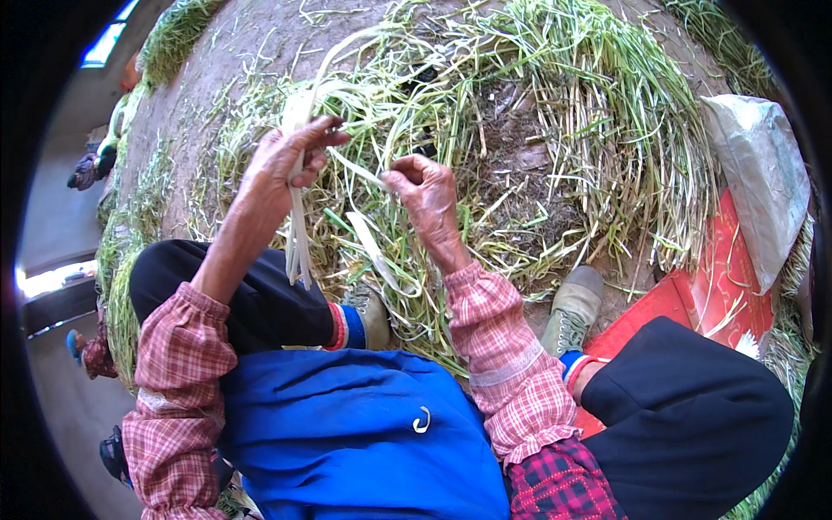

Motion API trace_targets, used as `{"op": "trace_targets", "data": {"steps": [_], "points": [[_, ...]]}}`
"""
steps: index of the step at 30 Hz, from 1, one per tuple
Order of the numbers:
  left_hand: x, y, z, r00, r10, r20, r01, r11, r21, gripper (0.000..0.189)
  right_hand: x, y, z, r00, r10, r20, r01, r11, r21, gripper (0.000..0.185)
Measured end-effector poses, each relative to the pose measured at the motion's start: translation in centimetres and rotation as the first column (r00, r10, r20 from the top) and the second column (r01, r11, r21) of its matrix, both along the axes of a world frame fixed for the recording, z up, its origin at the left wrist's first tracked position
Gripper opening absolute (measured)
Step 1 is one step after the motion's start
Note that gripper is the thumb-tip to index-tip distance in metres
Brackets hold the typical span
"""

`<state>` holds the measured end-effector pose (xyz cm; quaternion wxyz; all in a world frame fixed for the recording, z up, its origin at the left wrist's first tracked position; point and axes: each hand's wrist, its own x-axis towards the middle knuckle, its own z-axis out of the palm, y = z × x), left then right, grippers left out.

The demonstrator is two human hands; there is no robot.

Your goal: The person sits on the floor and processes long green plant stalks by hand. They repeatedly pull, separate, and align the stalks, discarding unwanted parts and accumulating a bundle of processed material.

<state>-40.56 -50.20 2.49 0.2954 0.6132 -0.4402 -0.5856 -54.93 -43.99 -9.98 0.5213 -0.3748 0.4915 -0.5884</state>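
Several pale, long plant stalks (298, 224) lie across my left hand (292, 156), gripped between thumb and palm, with their ends hanging below. My right hand (426, 195), just to the right, pinches a whitish strip of stalk (361, 170) between thumb and forefinger; the strip runs towards my left hand. Below and between the hands a loose white peeling (372, 247) lies on a heap of green and pale leaves. Behind and to the right, a large spread of green-topped stalks (624, 110) lies on the ground. A small curled peeling (422, 420) rests on my blue apron.
A red sheet (728, 273) lies at the right, beside a whitish woven sack (757, 175). My shoes (575, 305) stand at the near edge of the leaf litter. More green bundles (175, 45) lie at upper left; parts of other people show along the left rim.
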Motion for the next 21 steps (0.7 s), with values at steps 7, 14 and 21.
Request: {"op": "trace_targets", "data": {"steps": [7, 14, 21], "points": [[-0.9, 0.9, -0.4, 0.998, 0.060, 0.026, -0.060, 0.998, -0.003, 0.019, 2.1, 0.8, 3.5, 0.996, 0.087, -0.005, -0.087, 0.994, -0.072, 0.014], [-1.8, 1.4, -0.3, 0.985, 0.150, 0.085, -0.152, 0.988, 0.019, 0.017, 2.2, 0.6, 3.6, 0.996, 0.090, -0.010, -0.091, 0.991, -0.096, 0.014], [-1.4, 1.1, -0.7, 0.996, 0.083, 0.025, -0.084, 0.995, 0.047, 0.015, 1.9, 0.4, 3.8, 0.994, 0.082, 0.066, -0.075, 0.993, -0.094, 0.016]]}}
